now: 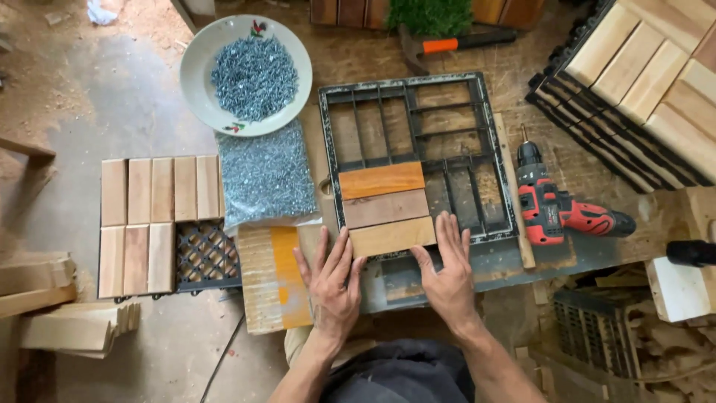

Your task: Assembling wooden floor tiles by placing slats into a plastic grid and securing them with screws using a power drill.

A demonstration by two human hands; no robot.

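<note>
Both hands lie flat and open, gripping nothing: the left hand (334, 277) presses its fingers against the left end of the pale wood slat (393, 236), the right hand (446, 270) rests on its right end. The slat sits nearest the person of three, in the lower left corner of the black plastic grid frame (418, 153) on the surface (589, 168). It looks light, stiff and dry, best taken by its short ends. Beyond lie a bag of screws (266, 177), probably loose-packed, and a red cordless drill (558, 210).
</note>
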